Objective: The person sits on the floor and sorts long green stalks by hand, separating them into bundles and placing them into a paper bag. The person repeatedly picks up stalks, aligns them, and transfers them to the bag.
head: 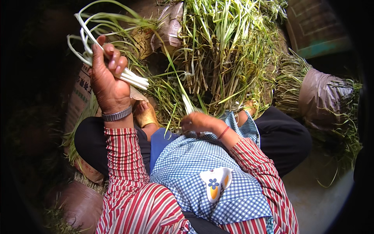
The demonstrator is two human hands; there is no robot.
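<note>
Raised at the upper left, my left hand (109, 70) is closed around a small bundle of pale plant stalks (133, 79); the cut white ends point right and the long leaves loop over above the fingers. Low in front of my lap, my right hand (200, 122) grips a stalk with a white base (187, 103), whose long green leaf runs up and left. Its fingertips are partly hidden. A large heap of leafy green stalks (230, 44) lies just beyond, brownish lower ends towards me.
My bare feet (146, 115) flank loose leaves and trimmings (166, 102). To the right lies a stalk bundle in a plastic wrap (321, 96), with a wooden piece of furniture (318, 26) behind it. A printed sack (77, 102) and another wrapped bundle (80, 201) lie at the left.
</note>
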